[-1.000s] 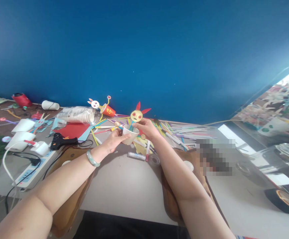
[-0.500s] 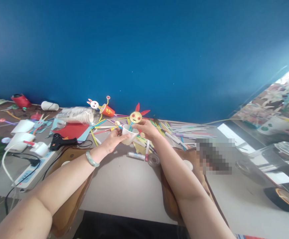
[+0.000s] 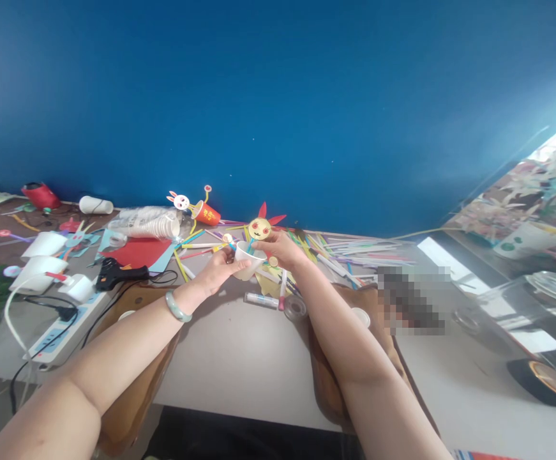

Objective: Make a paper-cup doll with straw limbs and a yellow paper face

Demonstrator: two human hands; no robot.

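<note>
My left hand [image 3: 220,268] is closed round a small white paper cup [image 3: 247,260], held tilted above the table. My right hand [image 3: 280,250] pinches the stick of a yellow paper face with red ears [image 3: 261,226], and the stick's lower end sits in the cup's mouth. A green bangle [image 3: 178,306] is on my left wrist. Coloured straws [image 3: 354,255] lie scattered on the table behind my hands.
A black glue gun [image 3: 115,273] and a white power strip [image 3: 62,322] lie at the left. A stack of paper cups [image 3: 148,223], red paper [image 3: 136,250] and a red cup with a rabbit figure [image 3: 205,212] sit behind. A tape roll [image 3: 546,383] lies at right.
The paper face has come down a little, its stick going deeper into the cup. Both hands stay almost where they were.
</note>
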